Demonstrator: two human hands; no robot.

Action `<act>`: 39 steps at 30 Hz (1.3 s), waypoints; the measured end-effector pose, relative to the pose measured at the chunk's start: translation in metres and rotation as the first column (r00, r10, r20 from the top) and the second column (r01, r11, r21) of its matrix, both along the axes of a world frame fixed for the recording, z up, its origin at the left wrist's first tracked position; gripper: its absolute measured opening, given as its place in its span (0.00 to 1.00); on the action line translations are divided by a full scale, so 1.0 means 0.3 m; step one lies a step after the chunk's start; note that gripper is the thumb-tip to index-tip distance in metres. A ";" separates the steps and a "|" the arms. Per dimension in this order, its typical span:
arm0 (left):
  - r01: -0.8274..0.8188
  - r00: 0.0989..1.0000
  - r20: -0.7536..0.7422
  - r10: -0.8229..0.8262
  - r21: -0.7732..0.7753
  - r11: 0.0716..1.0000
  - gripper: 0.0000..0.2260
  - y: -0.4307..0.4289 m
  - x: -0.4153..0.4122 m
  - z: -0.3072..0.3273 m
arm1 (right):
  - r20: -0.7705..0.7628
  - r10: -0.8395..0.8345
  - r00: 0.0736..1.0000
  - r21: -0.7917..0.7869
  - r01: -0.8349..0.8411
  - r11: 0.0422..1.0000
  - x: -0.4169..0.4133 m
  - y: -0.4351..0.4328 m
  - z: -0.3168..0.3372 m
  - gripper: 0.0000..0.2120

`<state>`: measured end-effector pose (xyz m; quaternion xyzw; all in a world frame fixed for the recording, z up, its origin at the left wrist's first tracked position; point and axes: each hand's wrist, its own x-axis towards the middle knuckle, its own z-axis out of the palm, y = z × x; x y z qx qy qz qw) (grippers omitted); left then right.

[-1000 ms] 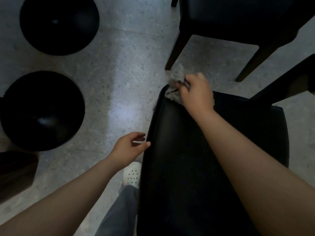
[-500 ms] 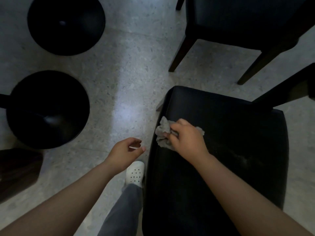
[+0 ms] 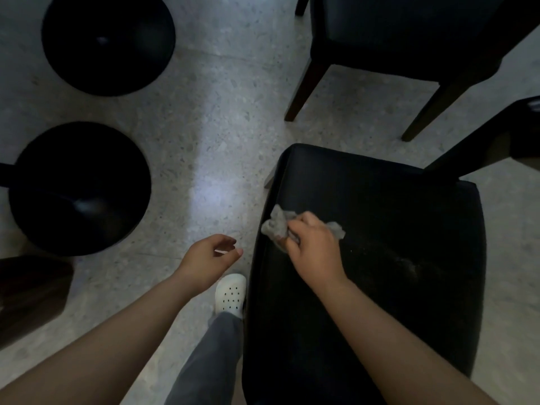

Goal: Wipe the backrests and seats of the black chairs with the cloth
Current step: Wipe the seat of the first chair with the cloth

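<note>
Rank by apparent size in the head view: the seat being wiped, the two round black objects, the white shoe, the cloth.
1. Seat, largest, though nearest the camera.
2. Two round black objects, about alike, unranked.
3. Shoe and cloth, close; the right hand hides part of the cloth, so unranked.

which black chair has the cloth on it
The near chair at the lower right: the right hand holds the grey cloth on the left of its seat. The far chair at the top has no hand or cloth on it.
</note>
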<state>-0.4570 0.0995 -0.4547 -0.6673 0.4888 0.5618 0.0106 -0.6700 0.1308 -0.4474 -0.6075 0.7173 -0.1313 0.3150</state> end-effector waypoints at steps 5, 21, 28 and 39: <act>0.015 1.000 -0.010 -0.015 -0.016 1.000 0.14 -0.006 -0.031 0.023 | 0.113 -0.185 0.976 -0.002 0.187 0.982 -0.077 -0.025 0.055 0.06; 0.333 0.939 0.037 -0.342 -0.342 0.879 0.28 -0.025 -0.265 0.099 | 0.039 -0.161 0.986 0.041 0.159 0.986 -0.181 0.077 0.029 0.02; 0.610 0.787 0.161 -0.595 -0.342 0.715 0.33 -0.003 -0.291 0.111 | 0.009 -0.279 0.960 -0.063 0.279 0.958 -0.323 0.056 0.092 0.03; 0.693 0.720 0.235 -0.653 -0.198 0.693 0.38 -0.011 -0.339 0.122 | -0.104 -0.414 0.904 -0.010 0.415 0.910 -0.365 -0.008 -0.001 0.07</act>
